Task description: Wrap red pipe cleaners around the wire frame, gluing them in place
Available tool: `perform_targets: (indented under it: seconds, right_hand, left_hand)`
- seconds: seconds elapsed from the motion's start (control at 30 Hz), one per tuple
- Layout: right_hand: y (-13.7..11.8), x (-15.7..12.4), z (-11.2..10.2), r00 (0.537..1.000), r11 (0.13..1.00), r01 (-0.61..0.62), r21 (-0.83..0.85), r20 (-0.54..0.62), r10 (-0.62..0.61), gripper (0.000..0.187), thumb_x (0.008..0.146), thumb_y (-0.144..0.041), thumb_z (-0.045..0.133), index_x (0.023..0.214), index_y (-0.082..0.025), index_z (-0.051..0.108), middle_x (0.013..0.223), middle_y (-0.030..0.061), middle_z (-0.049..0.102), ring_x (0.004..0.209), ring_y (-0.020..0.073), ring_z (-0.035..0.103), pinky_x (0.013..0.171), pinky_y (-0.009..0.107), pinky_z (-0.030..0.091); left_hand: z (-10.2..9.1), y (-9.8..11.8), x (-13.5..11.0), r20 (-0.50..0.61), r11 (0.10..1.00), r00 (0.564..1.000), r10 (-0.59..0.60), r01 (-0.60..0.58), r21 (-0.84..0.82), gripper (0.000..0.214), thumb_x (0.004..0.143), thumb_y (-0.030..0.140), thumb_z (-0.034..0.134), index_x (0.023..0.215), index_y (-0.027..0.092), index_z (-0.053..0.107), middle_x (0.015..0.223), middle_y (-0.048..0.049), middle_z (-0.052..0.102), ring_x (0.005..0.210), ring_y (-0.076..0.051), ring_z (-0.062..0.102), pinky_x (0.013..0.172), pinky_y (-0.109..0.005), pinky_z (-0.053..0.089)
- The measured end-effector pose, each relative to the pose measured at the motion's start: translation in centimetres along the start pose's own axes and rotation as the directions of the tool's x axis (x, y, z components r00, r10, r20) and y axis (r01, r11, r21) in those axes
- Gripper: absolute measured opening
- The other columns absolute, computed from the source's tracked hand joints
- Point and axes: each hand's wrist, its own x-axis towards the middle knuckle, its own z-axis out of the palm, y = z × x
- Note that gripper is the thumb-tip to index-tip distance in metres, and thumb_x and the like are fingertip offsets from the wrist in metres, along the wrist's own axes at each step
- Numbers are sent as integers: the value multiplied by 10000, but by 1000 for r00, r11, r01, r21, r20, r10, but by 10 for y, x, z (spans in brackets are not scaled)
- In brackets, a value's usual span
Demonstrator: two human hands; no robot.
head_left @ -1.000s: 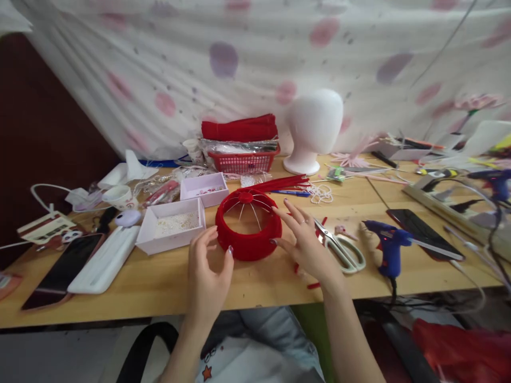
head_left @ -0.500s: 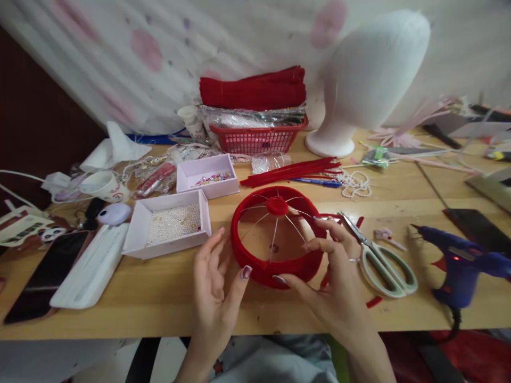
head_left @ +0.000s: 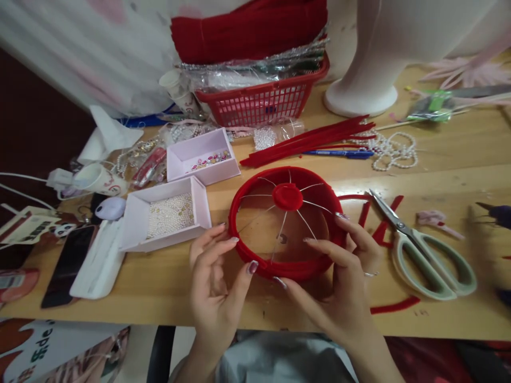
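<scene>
A round red velvety frame [head_left: 287, 268], shaped like a crown base, is between my hands just above the table. Thin silver wires run like spokes from its rim to a red disc [head_left: 287, 197] at the top centre. My left hand [head_left: 217, 282] has its fingertips and thumb against the rim's left and front-left side. On the right, my right hand [head_left: 339, 276] grips the rim, thumb at the front and a finger reaching inside the ring. Scissors [head_left: 427, 255] with pale handles lie to the right, beside red strip offcuts [head_left: 395, 305].
Two white boxes, one of pearl beads [head_left: 171, 215], another of coloured gems [head_left: 211, 158], stand left. Behind are red strips [head_left: 307, 142], a blue pen [head_left: 339, 153], a red basket [head_left: 259, 103] and a white mannequin head stand [head_left: 361, 98]. A glue gun [head_left: 501, 215] shows at the right edge.
My view has tilted down and come closer. The left fingers have come onto the rim from beside it. The frame is turned slightly, still in my right hand.
</scene>
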Motion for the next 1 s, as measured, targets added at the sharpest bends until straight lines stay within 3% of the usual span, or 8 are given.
perform_targets:
  seconds: [0.4, 0.57, 1.0]
  right_hand:
    - [0, 0, -2, 1000, 1000, 7, -6, 15, -7, 504, 867, -342, 768, 1294, -257, 512, 1480, 137, 351, 1459, 332, 364, 1223, 541, 345]
    - [1, 0, -3, 1000, 1000, 14, 0, 19, -14, 524, 863, -317, 769, 1310, -246, 506, 1471, 139, 350, 1450, 335, 375, 1228, 539, 341]
    - [3, -3, -1, 1000, 999, 2, 34, 6, -2, 502, 893, -321, 747, 1335, -262, 515, 1494, 135, 336, 1466, 317, 359, 1251, 544, 301]
  left_hand:
    - [-2, 9, -2, 49, 980, 999, -22, 11, 198, 177, 901, 170, 731, 1040, 279, 718, 1392, -52, 570, 1327, -244, 580, 1044, -376, 575]
    - [-3, 11, -1, 77, 961, 997, -12, -10, 276, 161, 904, 155, 707, 1005, 279, 732, 1378, -40, 563, 1318, -222, 580, 1031, -329, 564]
    - [7, 10, -8, 90, 886, 980, 178, -200, 418, 259, 902, 39, 629, 1053, 238, 701, 1329, -56, 542, 1264, -177, 604, 1067, -320, 557]
